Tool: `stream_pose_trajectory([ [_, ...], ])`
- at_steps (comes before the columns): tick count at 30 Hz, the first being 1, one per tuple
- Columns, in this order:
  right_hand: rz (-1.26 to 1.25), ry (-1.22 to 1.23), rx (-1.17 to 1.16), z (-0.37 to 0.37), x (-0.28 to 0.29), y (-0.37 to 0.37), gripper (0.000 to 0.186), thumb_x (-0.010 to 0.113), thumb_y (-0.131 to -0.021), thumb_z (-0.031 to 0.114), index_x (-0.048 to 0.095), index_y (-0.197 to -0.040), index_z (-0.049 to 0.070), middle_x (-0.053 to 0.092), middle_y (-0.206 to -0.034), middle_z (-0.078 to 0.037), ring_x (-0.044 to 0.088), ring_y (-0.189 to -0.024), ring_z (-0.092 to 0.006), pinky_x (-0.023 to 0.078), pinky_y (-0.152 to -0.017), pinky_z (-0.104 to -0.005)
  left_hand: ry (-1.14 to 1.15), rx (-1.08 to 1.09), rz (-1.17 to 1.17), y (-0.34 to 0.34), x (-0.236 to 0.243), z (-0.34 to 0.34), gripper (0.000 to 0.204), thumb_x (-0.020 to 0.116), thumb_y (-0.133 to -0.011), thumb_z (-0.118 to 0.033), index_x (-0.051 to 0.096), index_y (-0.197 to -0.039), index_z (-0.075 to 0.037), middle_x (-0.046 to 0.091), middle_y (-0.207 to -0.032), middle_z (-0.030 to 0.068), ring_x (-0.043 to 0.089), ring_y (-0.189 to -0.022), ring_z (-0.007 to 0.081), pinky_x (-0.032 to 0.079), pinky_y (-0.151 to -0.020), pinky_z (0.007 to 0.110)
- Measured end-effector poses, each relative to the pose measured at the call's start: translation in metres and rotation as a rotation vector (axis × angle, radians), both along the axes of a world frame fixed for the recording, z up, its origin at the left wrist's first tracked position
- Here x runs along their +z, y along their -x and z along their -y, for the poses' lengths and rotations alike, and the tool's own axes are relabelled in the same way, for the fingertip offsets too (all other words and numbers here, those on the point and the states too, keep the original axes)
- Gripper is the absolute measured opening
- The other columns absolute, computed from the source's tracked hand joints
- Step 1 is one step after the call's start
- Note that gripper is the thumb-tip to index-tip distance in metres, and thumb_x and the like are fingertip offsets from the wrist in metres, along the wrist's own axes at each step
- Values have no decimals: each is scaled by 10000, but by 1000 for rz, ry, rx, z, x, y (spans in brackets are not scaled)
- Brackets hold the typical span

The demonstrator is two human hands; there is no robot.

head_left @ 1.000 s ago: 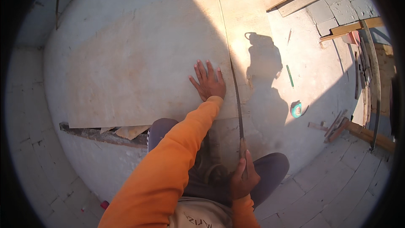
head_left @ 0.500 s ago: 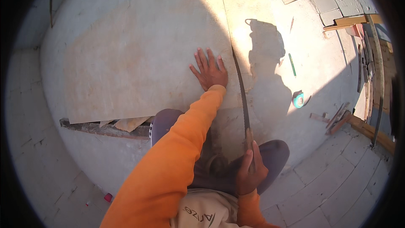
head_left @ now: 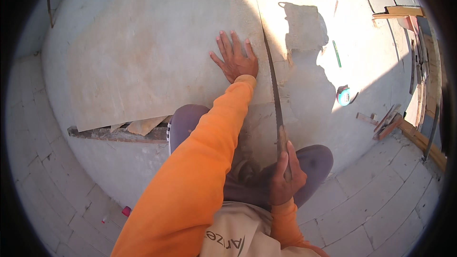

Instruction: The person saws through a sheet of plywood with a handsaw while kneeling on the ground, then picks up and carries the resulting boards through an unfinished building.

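My left hand (head_left: pixel 234 58) lies flat with spread fingers on a large pale plywood sheet (head_left: pixel 138 62), just left of a long cut line. Low on the right, my right hand (head_left: pixel 288 175) is wrapped around the wooden handle of a handsaw. Its dark toothed blade (head_left: pixel 273 82) points away from me along the cut, right beside my left hand. Where the blade enters the sheet, its far end is hard to make out. My bent knees (head_left: pixel 186 118) show on both sides of the near end of the cut.
A teal tape measure (head_left: pixel 343 96) and a green pencil (head_left: pixel 337 54) lie to the right. Wood scraps (head_left: pixel 388 121) and stacked boards (head_left: pixel 419 66) are at the far right. A dark timber (head_left: pixel 119 134) lies under the sheet's near left edge. My shadow falls across the sunlit part.
The view has shifted, so most things sit higher in it. My left hand stays flat on the sheet, and my right hand still grips the saw.
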State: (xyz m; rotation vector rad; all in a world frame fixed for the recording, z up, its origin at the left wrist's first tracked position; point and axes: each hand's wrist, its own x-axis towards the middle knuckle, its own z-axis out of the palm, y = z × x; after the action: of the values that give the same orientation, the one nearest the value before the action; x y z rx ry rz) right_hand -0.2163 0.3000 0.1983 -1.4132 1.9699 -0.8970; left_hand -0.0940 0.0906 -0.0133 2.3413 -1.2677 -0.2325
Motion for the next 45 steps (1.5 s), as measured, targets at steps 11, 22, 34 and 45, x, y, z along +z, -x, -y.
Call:
stream_pose_trajectory([
  [11, 5, 8, -13, -5, -13, -1, 294, 632, -987, 23, 712, -1261, -49, 787, -975, -206, 712, -750, -113, 538, -664, -250, -39, 2, 25, -5, -5, 0, 594, 430, -1074, -473, 470, -1563, -138, 267, -1714, 95, 169, -1603, 231, 43, -1285, 575],
  [22, -2, 26, 7, 69, -46, -7, 304, 651, -965, -1, 708, -1259, -56, 783, -974, -203, 725, -748, -142, 562, -694, -284, 1, -21, -17, 13, -5, 7, 591, 433, -1073, -466, 481, -1551, -121, 292, -1703, 104, 189, -1598, 241, 46, -1285, 572],
  [34, 50, 60, 3, 118, -61, -11, 314, 659, -972, 14, 716, -1280, -13, 782, -939, -203, 705, -731, -122, 540, -676, -254, 5, -18, 17, 13, -8, 5, 591, 422, -1075, -464, 477, -1554, -123, 282, -1706, 106, 190, -1597, 243, 55, -1282, 580],
  [45, 125, 62, -23, 144, -76, -10, 276, 665, -984, 41, 711, -1236, -60, 773, -907, -209, 726, -796, -146, 555, -744, -284, 38, -18, -7, 20, -1, 8, 594, 424, -1073, -467, 487, -1546, -111, 302, -1696, 121, 187, -1597, 247, 48, -1280, 577],
])
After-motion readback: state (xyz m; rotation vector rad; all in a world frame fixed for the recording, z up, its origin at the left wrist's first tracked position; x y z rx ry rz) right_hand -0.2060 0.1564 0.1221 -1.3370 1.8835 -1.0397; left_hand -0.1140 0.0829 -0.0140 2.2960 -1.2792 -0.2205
